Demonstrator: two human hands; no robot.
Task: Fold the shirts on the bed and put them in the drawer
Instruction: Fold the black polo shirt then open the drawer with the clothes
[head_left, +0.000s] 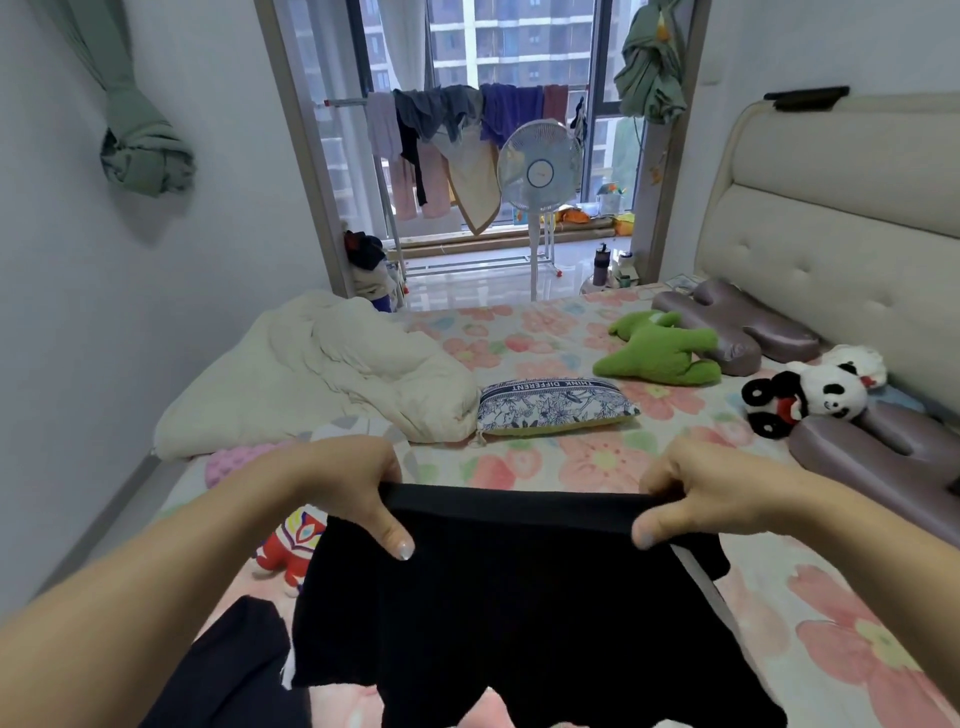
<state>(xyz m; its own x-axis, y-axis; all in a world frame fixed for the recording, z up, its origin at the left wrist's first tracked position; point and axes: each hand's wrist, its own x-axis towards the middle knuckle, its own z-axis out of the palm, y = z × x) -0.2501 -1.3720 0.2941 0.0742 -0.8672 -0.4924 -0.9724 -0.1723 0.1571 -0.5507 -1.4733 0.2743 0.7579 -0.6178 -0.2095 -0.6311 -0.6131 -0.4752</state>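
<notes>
Open bed (571, 462) strip ahead; blocked near by black shirt (493, 597), left by duvet (332, 374), beyond by patterned cushion (556, 405), right by purple pillow (883, 457).

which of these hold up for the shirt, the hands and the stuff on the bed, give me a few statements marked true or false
1. The left hand and the right hand each have a grip on the top edge of the black shirt. True.
2. The green plush toy lies on the floor. False: it lies on the bed, next to a purple pillow.
3. The blue floral pouch lies beside the cream duvet. True.
4. The fan stands on the bed. False: it stands on the floor beyond the bed.
</notes>
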